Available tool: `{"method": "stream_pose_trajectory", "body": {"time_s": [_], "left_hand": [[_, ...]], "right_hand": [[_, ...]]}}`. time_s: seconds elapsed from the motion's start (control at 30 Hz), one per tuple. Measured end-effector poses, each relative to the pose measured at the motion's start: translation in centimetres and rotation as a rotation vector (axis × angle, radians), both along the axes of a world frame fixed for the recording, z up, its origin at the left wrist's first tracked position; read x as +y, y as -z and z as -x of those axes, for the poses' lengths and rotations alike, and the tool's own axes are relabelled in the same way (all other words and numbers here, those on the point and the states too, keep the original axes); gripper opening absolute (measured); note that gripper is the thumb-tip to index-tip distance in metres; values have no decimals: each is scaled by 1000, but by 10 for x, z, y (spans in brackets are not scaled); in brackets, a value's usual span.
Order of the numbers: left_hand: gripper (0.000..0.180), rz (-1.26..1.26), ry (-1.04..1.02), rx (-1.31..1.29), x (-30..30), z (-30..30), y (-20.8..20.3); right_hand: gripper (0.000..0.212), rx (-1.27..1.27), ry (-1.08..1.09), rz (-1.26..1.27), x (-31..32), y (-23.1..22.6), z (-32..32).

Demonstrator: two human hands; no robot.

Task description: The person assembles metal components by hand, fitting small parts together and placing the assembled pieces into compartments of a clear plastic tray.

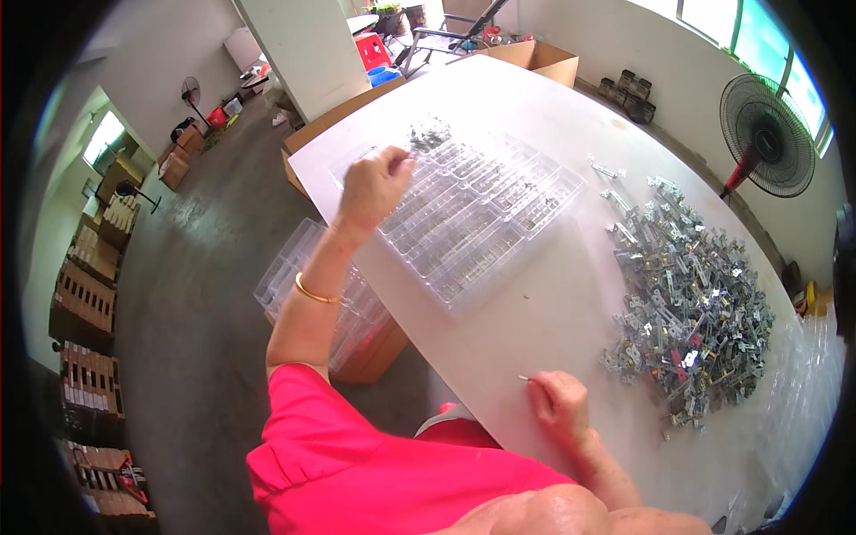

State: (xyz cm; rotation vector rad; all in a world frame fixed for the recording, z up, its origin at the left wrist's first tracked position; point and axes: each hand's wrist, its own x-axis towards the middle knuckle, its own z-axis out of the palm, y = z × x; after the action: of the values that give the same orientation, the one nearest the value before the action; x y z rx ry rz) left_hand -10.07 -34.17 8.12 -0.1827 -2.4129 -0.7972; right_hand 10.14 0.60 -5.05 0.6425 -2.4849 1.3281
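My left hand point(373, 189) is raised over the far left part of a clear plastic tray point(453, 301), its fingers pinched together; whatever they may hold is too small to see. The tray lies on the white table, divided into long compartments with rows of small metal parts in them. Close to the table's near edge, my right hand point(562, 406) is closed on a small thin pale piece, whose tip sticks out to the left of the fingers. A small heap of tiny grey parts point(431, 134) lies at the tray's far end.
A large pile of metal brackets point(691, 303) covers the table's right side, with a few loose brackets point(606, 169) beyond it. Clear plastic trays point(352, 308) rest on a cardboard box point(374, 355) below the left edge. A fan point(765, 138) stands at the right.
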Motion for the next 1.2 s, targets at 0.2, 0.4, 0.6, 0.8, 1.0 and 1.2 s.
{"method": "stream_pose_trajectory", "body": {"time_s": [0.2,0.4,0.6,0.8,1.0,1.2], "left_hand": [[23,286,-145,-126,-69,39,13],[23,398,-131,-239,-74,61,34],[23,464,-175,-345,-72,74,42],[23,472,-172,-364,-72,74,46],[24,546,-171,-342,-67,67,49],[13,573,44,175,0,27,15]], "right_hand": [[13,102,-49,-98,-4,5,4],[13,67,-27,-129,-6,2,6],[12,43,-23,-130,-7,1,8],[12,38,-27,-122,-6,2,4],[12,39,-22,-102,-6,1,-3],[10,90,-60,-166,0,4,3]]}}
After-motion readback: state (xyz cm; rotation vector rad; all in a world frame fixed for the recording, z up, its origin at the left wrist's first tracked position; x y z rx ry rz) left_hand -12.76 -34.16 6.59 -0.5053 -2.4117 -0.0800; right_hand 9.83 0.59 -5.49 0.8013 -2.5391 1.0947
